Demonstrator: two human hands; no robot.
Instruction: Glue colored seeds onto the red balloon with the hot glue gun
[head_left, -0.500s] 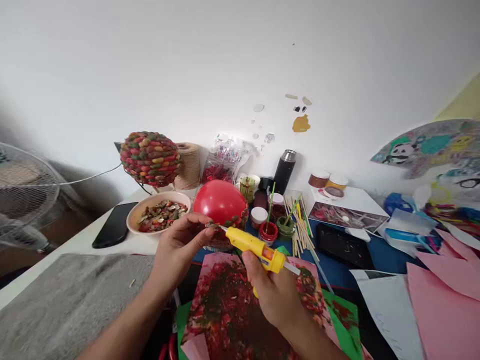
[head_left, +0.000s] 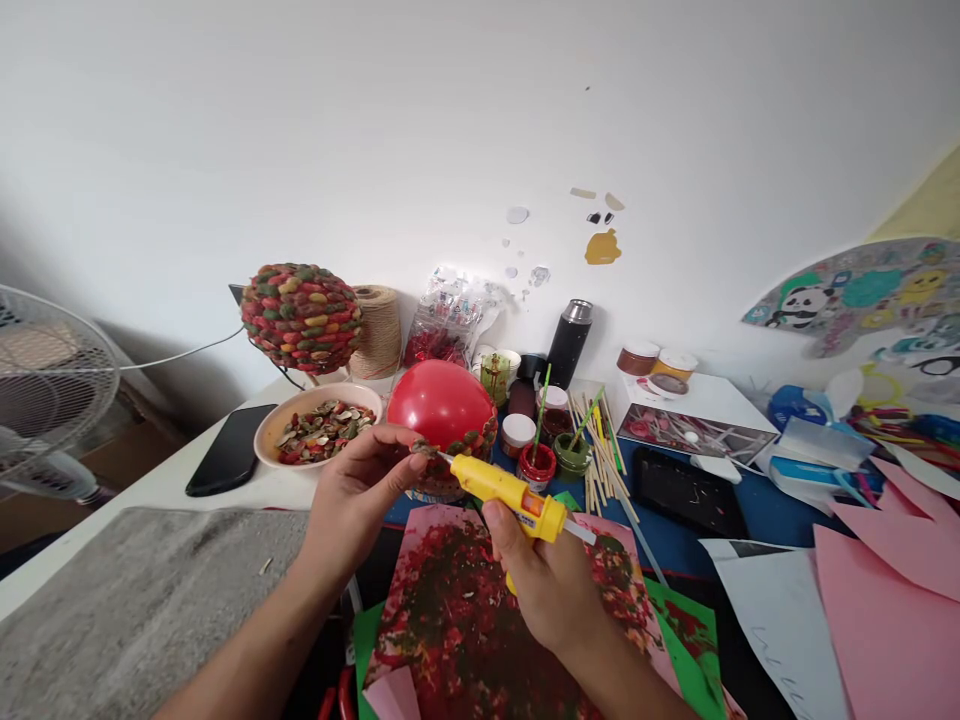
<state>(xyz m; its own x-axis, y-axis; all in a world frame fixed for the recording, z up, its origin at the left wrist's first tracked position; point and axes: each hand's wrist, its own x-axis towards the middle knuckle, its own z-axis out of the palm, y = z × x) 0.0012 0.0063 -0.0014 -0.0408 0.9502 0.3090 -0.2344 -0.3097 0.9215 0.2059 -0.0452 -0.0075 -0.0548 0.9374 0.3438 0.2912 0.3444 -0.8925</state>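
Observation:
In the head view my left hand (head_left: 356,500) pinches a small dark painted nut shell (head_left: 424,448) between thumb and fingertips. My right hand (head_left: 551,585) grips a yellow hot glue gun (head_left: 499,487), its nozzle at the shell; whether they touch I cannot tell. A clear glue stick (head_left: 583,533) pokes out of the gun's back. Just behind sits a red balloon (head_left: 441,400), with painted shells around its lower part. To the left, a pale bowl (head_left: 268,455) holds many painted shells. A ball covered in such shells (head_left: 300,318) stands behind the bowl.
Below my hands lies paint-smeared paper (head_left: 480,610). Red (head_left: 537,466) and green (head_left: 574,456) paint jars, wooden sticks (head_left: 602,465) and a black flask (head_left: 568,345) stand behind. A phone (head_left: 229,450) and grey cloth (head_left: 172,590) lie left, pink paper (head_left: 877,620) right.
Hardly anything differs. The glue gun has shifted very slightly left and down at its back end; my left hand keeps its pinch on the shell.

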